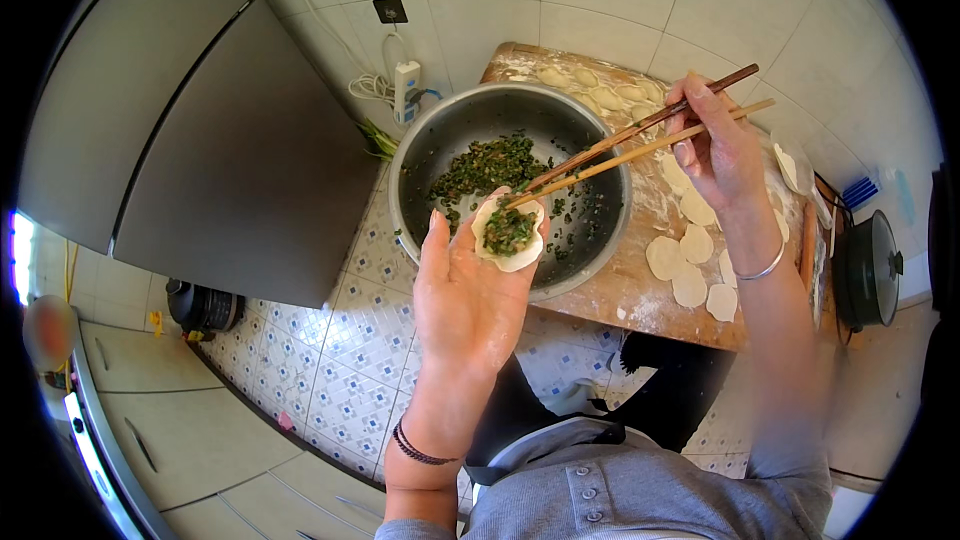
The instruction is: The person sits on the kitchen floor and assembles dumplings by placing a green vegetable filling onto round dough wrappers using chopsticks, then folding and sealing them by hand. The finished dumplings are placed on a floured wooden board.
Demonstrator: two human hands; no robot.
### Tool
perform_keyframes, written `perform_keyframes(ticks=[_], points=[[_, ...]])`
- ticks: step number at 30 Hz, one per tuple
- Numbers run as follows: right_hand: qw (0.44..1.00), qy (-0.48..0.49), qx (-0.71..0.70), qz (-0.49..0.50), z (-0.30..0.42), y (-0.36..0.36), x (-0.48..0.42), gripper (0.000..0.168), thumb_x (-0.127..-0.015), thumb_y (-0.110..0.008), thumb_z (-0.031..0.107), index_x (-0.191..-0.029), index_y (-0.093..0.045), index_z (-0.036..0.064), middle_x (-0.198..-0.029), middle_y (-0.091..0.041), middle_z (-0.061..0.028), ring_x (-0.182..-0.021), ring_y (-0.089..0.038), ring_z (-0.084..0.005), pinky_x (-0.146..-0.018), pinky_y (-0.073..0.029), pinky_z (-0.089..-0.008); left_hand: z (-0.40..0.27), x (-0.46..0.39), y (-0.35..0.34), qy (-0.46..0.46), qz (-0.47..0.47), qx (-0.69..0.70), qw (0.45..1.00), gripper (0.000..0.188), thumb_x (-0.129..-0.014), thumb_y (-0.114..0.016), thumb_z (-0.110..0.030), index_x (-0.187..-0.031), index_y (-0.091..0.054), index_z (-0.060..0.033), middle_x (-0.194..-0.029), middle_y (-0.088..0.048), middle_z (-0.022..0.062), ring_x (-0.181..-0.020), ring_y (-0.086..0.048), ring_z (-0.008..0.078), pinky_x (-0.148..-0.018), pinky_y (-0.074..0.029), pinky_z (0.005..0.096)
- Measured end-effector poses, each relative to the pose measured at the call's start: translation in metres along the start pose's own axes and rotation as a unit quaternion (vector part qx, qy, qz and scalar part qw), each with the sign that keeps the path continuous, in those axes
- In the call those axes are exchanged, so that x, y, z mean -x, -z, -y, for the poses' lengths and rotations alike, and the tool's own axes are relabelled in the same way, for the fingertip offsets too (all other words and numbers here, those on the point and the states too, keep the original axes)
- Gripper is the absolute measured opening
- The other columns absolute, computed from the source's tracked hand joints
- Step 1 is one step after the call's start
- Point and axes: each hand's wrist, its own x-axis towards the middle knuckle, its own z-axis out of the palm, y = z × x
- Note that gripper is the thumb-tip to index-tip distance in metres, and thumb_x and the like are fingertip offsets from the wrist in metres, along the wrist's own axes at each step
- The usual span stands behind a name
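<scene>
On the fingers of my left hand [472,292], palm up, lies a round dough wrapper [523,259] with a mound of chopped green filling [510,231] on it. My right hand [716,135] holds a pair of wooden chopsticks [637,131], one dark and one light. Their tips touch the upper edge of the filling. Behind my left hand stands a large steel bowl [622,202], with more green filling [487,169] spread over its bottom and bits stuck to its side. My left fingers hide part of the bowl's near side.
Folded dumplings [607,97] sit at the back of the floured wooden board [600,307]. Several flat wrappers [690,289] lie at its right, near a rolling pin [808,244]. A dark lidded pot [866,270] is further right. A power strip [406,90] and a refrigerator [247,150] stand left.
</scene>
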Motion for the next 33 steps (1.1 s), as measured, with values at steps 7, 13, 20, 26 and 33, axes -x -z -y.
perform_keyframes(ticks=[7, 13, 20, 26, 33], points=[[0.993, 0.059, 0.093, -0.05, -0.003, 0.004, -0.004, 0.025, -0.089, -0.051, 0.023, -0.088, -0.058, -0.001, -0.064, -0.059, -0.0052, -0.045, -0.051, -0.0077, -0.037, -0.04, -0.0183, -0.002, 0.0, 0.006, 0.002, 0.032, 0.027, 0.999, 0.057, -0.095, -0.03, -0.031, -0.125, -0.021, 0.0167, -0.129, -0.031, 0.0292, -0.123, -0.031, 0.0371, -0.106, -0.024, 0.0449], [0.972, 0.045, 0.222, -0.058, -0.011, 0.004, 0.0, 0.028, -0.09, -0.05, 0.025, -0.084, -0.059, -0.001, -0.062, -0.058, -0.0042, -0.043, -0.051, -0.0071, -0.035, -0.039, -0.0179, -0.002, 0.002, 0.006, -0.011, 0.015, 0.01, 1.0, 0.057, -0.095, -0.031, -0.032, -0.125, -0.022, 0.0164, -0.129, -0.031, 0.0292, -0.123, -0.031, 0.0366, -0.106, -0.025, 0.0445], [0.997, -0.06, -0.009, -0.043, 0.003, -0.015, 0.001, 0.029, -0.09, -0.051, 0.026, -0.081, -0.057, -0.001, -0.057, -0.057, -0.0039, -0.038, -0.047, -0.0067, -0.032, -0.034, -0.0168, 0.003, 0.002, 0.001, 0.03, 0.013, -0.004, 0.999, 0.06, -0.094, -0.029, -0.037, -0.124, -0.026, 0.014, -0.127, -0.035, 0.0265, -0.121, -0.034, 0.0372, -0.105, -0.025, 0.0462], [0.995, -0.085, 0.048, -0.027, 0.004, -0.005, -0.001, 0.029, -0.09, -0.051, 0.027, -0.081, -0.057, 0.0, -0.057, -0.057, -0.0035, -0.037, -0.046, -0.0057, -0.03, -0.033, -0.0162, 0.004, 0.006, 0.001, 0.056, 0.016, -0.007, 0.998, 0.061, -0.094, -0.029, -0.041, -0.122, -0.03, 0.0138, -0.126, -0.036, 0.0263, -0.121, -0.034, 0.0372, -0.104, -0.026, 0.0462], [0.997, -0.06, 0.032, 0.04, 0.018, 0.001, 0.002, 0.032, -0.09, -0.049, 0.028, -0.08, -0.057, -0.001, -0.056, -0.057, -0.0045, -0.035, -0.044, -0.0056, -0.029, -0.031, -0.0159, 0.003, 0.007, 0.001, 0.064, 0.017, -0.011, 0.998, 0.061, -0.094, -0.03, -0.041, -0.12, -0.032, 0.0143, -0.122, -0.039, 0.0264, -0.119, -0.035, 0.0368, -0.104, -0.025, 0.0468]])
